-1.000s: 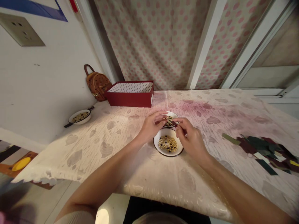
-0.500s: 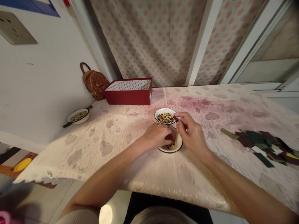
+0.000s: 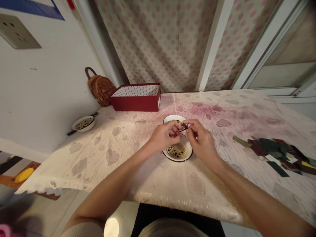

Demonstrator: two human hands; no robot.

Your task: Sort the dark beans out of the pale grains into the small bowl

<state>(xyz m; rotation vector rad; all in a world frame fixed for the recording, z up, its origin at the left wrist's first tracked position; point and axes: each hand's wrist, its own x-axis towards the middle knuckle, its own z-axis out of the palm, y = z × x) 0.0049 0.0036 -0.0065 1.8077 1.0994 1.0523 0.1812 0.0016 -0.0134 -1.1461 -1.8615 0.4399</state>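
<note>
Two white bowls with dark rims stand in the middle of the table. The near bowl (image 3: 187,154) holds yellow and dark beads. The far bowl (image 3: 172,118) is partly hidden behind my fingers. My left hand (image 3: 164,136) is pinched above the near bowl, its fingertips meeting those of my right hand (image 3: 201,141). My right hand pinches a small dark red piece (image 3: 185,125) at the far bowl's rim. What the left fingers hold is too small to make out.
A red box (image 3: 137,97) and a brown backpack (image 3: 99,87) stand at the back left. A small pan (image 3: 83,123) with beads sits near the left wall. Several dark green and maroon strips (image 3: 276,151) lie at the right. The patterned tablecloth (image 3: 123,144) overhangs the near edge.
My left hand dipped into the near bowl half a second ago and has lifted back up to meet the right fingertips. The right hand has hardly moved.
</note>
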